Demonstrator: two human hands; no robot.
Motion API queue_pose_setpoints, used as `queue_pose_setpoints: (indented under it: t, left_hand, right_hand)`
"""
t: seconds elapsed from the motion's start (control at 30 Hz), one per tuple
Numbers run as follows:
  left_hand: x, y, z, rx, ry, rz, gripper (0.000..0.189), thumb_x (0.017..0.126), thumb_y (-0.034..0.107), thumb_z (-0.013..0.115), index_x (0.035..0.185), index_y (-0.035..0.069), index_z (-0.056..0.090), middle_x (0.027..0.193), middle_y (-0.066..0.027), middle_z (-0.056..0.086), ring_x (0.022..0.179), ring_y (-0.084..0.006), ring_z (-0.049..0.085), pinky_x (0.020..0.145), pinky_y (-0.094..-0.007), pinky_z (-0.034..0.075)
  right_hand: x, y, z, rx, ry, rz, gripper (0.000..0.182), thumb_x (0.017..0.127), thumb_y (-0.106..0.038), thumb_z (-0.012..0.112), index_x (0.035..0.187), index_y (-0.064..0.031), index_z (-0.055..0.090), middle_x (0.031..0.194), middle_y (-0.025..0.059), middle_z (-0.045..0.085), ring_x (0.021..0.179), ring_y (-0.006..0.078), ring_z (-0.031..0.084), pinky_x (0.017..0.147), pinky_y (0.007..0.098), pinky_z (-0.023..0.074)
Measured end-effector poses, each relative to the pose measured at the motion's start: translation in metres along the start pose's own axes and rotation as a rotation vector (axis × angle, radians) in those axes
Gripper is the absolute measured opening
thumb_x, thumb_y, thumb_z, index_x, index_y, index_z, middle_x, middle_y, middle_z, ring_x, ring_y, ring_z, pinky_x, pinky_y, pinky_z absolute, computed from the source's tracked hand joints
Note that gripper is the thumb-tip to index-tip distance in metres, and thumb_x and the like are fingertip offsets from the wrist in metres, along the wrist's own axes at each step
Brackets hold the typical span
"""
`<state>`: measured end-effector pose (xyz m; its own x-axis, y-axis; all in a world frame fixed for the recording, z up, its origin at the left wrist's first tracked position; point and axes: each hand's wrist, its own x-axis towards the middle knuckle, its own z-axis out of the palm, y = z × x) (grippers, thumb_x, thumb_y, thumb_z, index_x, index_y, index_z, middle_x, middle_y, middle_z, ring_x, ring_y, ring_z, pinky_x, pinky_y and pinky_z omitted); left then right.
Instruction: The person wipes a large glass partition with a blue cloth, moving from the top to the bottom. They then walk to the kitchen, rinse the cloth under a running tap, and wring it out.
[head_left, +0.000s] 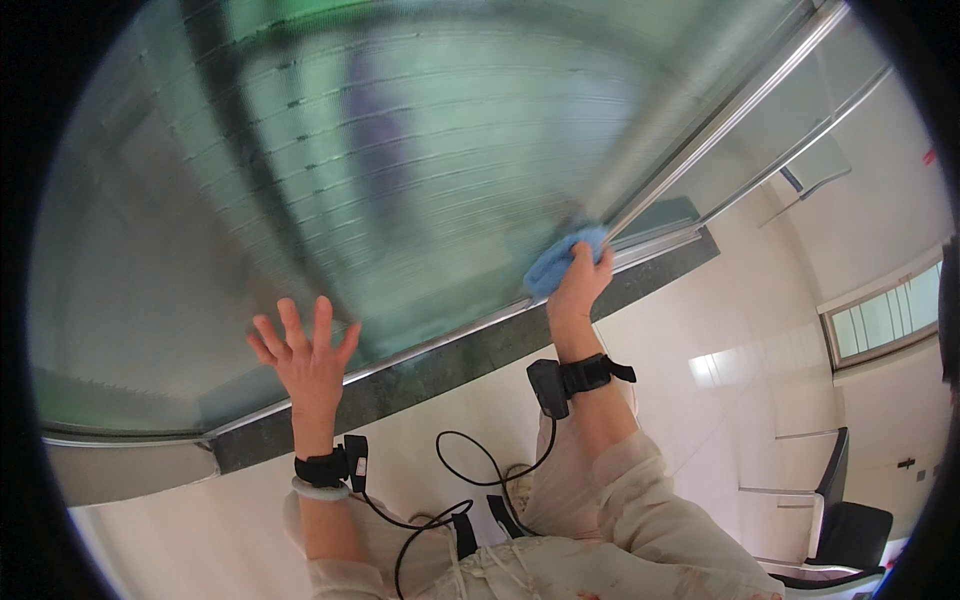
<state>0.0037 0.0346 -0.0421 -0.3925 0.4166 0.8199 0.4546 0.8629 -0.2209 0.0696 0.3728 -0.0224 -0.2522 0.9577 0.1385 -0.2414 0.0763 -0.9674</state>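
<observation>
My right hand (581, 281) holds a blue cloth (559, 262) against the lower corner of a ribbed, translucent glass panel (465, 187), where the bottom metal rail (480, 321) meets an upright metal frame (720, 135). My left hand (307, 356) is at the lower left part of the glass, its fingers spread and nothing in it; the palm faces the panel. Blurred dark and purple shapes show through the glass. Both wrists wear black straps with small boxes and thin black cables.
A dark stone sill (465, 367) runs under the rail, above a pale glossy floor (675, 427). Black cables (480, 480) loop in front of my legs. A black chair (847, 532) stands at the lower right. Farther right is a low window (885, 319).
</observation>
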Motion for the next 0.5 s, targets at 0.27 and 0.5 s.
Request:
queue_pose_setpoints:
  t: [0.27,0.5]
  left_hand:
    - [0.006,0.008,0.004,-0.012,0.048,0.005,0.089,0.076,0.059,0.068,0.146,0.020,0.027,0.155,-0.0167,0.010,0.142,-0.0443,0.002,0.111,-0.0616,0.007]
    - [-0.002,0.002,0.012,-0.057,0.095,-0.064,0.080,0.075,0.059,0.067,0.142,0.030,0.036,0.154,-0.0112,0.016,0.141,-0.0447,0.009,0.111,-0.0626,0.008]
  right_hand:
    - [-0.005,0.048,-0.001,-0.130,0.145,-0.288,0.052,0.082,-0.006,0.047,0.132,0.0068,0.041,0.123,0.0196,0.050,0.111,0.0283,0.050,0.098,0.0341,0.0370]
    - [-0.033,0.123,-0.011,-0.393,0.169,0.083,0.050,0.084,-0.005,0.047,0.133,0.0022,0.045,0.132,0.0232,0.048,0.118,0.0359,0.050,0.100,0.0408,0.0379]
